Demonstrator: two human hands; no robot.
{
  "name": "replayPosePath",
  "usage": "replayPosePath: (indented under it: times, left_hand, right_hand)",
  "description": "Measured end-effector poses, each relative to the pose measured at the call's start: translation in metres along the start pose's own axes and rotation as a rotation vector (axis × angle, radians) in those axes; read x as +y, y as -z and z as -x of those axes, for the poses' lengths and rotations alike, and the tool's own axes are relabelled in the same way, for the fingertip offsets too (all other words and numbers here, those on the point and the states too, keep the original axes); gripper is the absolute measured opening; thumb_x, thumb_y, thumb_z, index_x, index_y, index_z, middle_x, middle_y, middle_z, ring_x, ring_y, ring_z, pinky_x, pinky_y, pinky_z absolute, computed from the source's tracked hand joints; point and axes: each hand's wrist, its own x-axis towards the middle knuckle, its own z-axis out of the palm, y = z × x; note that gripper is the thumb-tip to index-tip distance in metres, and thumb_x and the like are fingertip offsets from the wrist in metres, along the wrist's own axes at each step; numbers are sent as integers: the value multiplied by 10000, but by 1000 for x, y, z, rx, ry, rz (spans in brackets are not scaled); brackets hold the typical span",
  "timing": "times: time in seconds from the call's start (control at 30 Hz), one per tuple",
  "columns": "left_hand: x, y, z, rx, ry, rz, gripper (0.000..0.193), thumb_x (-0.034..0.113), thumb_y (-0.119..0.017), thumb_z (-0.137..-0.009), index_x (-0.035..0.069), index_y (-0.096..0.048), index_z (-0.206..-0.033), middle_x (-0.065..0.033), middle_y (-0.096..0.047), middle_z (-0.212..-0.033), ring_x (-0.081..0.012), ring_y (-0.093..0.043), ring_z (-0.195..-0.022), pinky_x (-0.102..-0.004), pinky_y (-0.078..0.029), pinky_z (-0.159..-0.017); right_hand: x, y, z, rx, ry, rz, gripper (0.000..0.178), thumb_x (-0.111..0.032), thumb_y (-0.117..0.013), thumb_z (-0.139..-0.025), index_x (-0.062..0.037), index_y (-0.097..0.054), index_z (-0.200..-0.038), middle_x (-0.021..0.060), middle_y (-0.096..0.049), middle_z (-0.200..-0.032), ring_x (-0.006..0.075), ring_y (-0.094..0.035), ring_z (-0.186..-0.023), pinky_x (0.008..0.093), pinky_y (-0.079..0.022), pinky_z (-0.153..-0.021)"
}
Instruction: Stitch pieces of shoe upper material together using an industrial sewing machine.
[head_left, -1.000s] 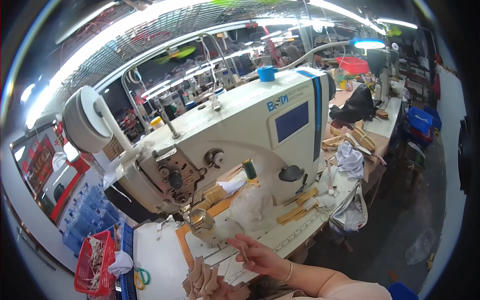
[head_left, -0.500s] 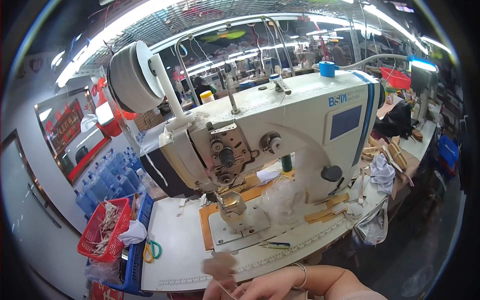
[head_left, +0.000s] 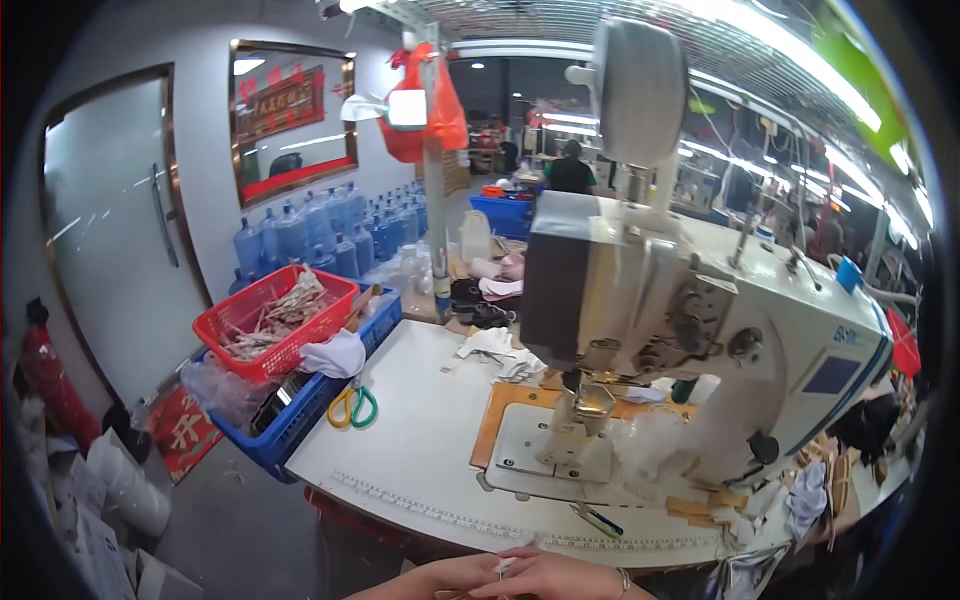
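Note:
At the table's front edge, low in the view, my left hand (head_left: 462,574) and my right hand (head_left: 562,576) meet with their fingers closed together. A small whitish bit (head_left: 503,566) shows between the fingers; its kind and the rest of it are hidden. Beyond them stands a white industrial sewing machine (head_left: 700,350), its needle area over a metal plate (head_left: 530,460). A slim pointed hand tool (head_left: 598,520) lies before the plate. Scissors with yellow and green handles (head_left: 352,408) lie on the white tabletop (head_left: 410,440) to the left.
A red basket of pale strips (head_left: 270,325) sits on a blue crate (head_left: 270,445) at the table's left end. White scraps (head_left: 505,352) lie behind the plate. Tan pieces (head_left: 705,508) and cloth (head_left: 808,495) crowd the right. A printed ruler strip (head_left: 430,515) follows the front edge.
My view has swung to the left, bringing more of the crate, door and floor into sight. My hands have come together; a brown blurred shape above them is gone from view.

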Motion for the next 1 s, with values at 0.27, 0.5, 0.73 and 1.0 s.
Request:
replayPosePath:
  times: [0.27,0.5,0.73,1.0]
  left_hand:
    - [47,58,86,513,-755,666,446,325,-397,-824,-21,-491,-1089,-116,-501,-843,-233,-520,-764,-359,-427,-740]
    - [173,194,69,1335,-275,-1221,301,193,-625,-810,-3,-614,-1038,-145,-596,-860,-282,-594,-817,-390,-452,-758]
    - [146,367,-18,1425,112,-1544,176,134,-642,-775,32,-666,-916,-127,-606,-923,-275,-601,-935,-415,-484,-785]
    - [139,359,-186,869,-311,-1732,226,60,-525,-797,52,-565,-1020,-155,-616,-1012,-317,-569,-1009,-425,-453,-852]
  right_hand:
    - [60,-5,106,823,-803,153,283,-151,-579,-888,3,-598,-1124,118,-652,-1043,239,-611,-956,323,-460,-834]
    - [67,-15,127,535,-777,1083,238,-129,-570,-849,-17,-602,-1057,161,-602,-1033,351,-534,-1014,440,-425,-878]
    - [52,-23,166,552,-904,1204,266,-140,-590,-841,-34,-593,-1085,156,-591,-1084,338,-532,-1037,445,-417,-902]
    - [42,-6,199,837,-786,1493,162,-109,-605,-834,3,-667,-932,144,-647,-1026,311,-569,-1042,422,-414,-927]
